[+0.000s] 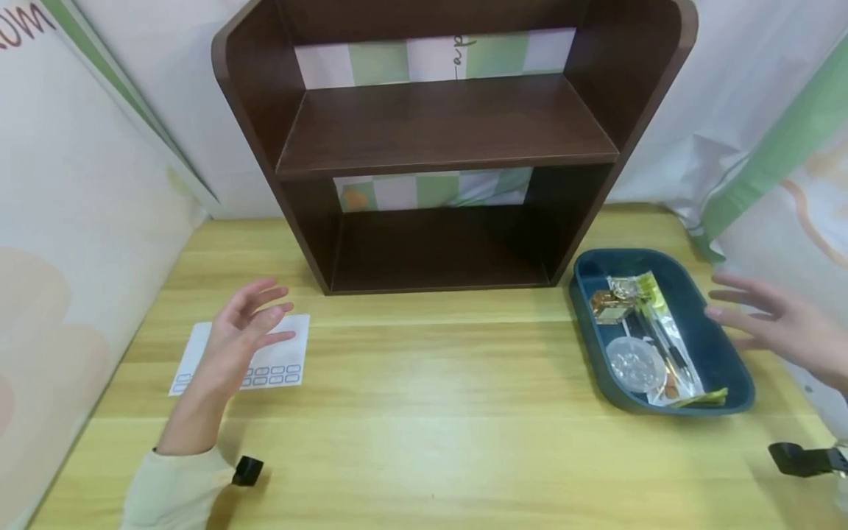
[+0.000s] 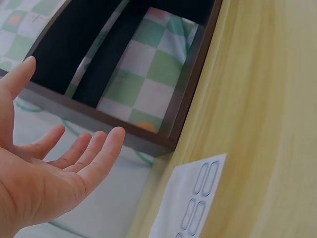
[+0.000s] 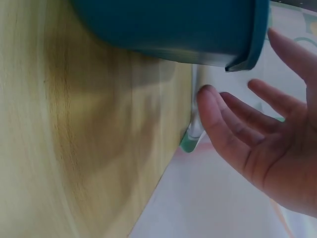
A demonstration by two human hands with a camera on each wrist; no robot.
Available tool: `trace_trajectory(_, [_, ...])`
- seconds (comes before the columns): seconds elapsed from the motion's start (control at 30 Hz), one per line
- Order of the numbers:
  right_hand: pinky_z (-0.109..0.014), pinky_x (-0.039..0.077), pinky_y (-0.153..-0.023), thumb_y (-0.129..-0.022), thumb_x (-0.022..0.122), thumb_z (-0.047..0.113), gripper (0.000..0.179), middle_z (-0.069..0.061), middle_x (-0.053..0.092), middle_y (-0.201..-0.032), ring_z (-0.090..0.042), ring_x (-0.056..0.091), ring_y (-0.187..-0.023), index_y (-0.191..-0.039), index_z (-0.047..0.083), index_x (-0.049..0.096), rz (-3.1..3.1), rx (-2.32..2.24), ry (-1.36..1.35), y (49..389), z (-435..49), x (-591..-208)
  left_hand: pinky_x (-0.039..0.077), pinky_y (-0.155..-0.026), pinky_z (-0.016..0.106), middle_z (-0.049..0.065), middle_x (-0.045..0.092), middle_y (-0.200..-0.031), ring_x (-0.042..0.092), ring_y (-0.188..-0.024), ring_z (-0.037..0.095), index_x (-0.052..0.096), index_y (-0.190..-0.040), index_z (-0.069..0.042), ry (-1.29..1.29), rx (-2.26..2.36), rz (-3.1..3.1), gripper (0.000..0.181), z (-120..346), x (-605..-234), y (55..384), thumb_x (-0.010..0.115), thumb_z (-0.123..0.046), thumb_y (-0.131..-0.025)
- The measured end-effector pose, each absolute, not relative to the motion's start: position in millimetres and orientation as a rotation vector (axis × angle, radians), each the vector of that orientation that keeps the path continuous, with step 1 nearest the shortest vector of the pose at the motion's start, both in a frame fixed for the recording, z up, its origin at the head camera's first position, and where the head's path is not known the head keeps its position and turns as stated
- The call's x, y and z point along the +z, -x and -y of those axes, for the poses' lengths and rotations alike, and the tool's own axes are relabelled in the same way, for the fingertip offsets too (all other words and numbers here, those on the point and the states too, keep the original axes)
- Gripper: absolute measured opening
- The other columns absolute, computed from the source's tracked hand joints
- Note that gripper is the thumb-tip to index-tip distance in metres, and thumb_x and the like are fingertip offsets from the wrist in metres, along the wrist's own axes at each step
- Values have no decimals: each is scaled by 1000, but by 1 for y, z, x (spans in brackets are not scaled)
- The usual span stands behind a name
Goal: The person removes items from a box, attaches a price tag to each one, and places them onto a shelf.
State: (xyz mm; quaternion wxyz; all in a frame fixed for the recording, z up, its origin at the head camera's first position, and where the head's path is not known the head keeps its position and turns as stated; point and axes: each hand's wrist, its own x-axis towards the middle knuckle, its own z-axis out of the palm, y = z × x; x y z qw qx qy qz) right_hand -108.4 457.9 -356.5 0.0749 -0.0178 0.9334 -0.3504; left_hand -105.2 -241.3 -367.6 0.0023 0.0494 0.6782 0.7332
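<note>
- Blue bin point(image 1: 705, 346) on the right part of the table point(image 1: 430, 405), just beside the shelf's near right corner; inside it lie an amber box-like item point(image 1: 609, 307), a round clear container point(image 1: 636, 364), a clear packet point(image 1: 669, 346) with dark slender items, and a yellow-green wrapper point(image 1: 705, 399) at the near end
- Right hand point(image 1: 775, 316) beside the bin's right side; thumb and fingers spread and slightly bent, the grip loose; whether a fingertip touches the rim, I cannot tell from the head view
- White sheet point(image 1: 291, 357) flat on the table's left part; rows of blue rounded outlines run along its near edge
- Left hand point(image 1: 248, 327) over the sheet in the head view, covering part of it; fingers spread, gently bent; a pale sleeve point(image 1: 175, 486) covers the forearm
- Dark brown shelf unit point(image 1: 450, 125) upright at the back, between the hands; green-and-white checks show through its back gaps
- White cloth point(image 1: 59, 184) at the left
</note>
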Motion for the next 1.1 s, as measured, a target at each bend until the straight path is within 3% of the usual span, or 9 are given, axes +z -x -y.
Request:
trace_trajectory(0.23, [-28,57,-66,-102,61,18,69,-35,38,-146,15,53,-92,-160,14,24,-2763,-1003,108,110,-461,-364,57,-89,45,9,52,-136,59,-121,24,47,-142,-10,-213,2210,-2130,43,227,-374,110,58,-4,-101])
trace_trajectory(0.5, [-32,58,-61,-103,60,21,66,-39,55,-123,4,60,-81,-160,17,27,-2781,-987,47,112,-460,-367,57,-89,44,15,47,-142,52,-128,33,42,-147,-4,-239,2162,-2046,53,201,-380,118,62,-6,-99])
trace_trajectory(0.67, [-34,58,-60,-103,59,21,65,-30,64,-113,-2,63,-79,-160,20,28,-2767,-1004,51,113,-459,-367,57,-88,46,20,46,-144,56,-124,31,47,-144,-10,-282,2165,-1999,51,184,-381,121,64,-3,-97])
trace_trajectory(0.93, [-35,58,-60,-103,61,19,64,5,69,-95,-4,63,-80,-159,25,30,-2751,-1040,42,114,-462,-367,56,-89,52,16,52,-139,61,-114,26,46,-144,-7,-404,2145,-1909,52,151,-379,129,65,-2,-96])
trace_trajectory(1.1, [-34,57,-59,-102,61,18,65,9,69,-93,-4,63,-81,-159,27,31,-2729,-1069,34,114,-463,-366,56,-88,55,17,53,-139,56,-119,39,47,-144,-6,-458,2138,-1865,53,129,-379,133,68,-5,-95])
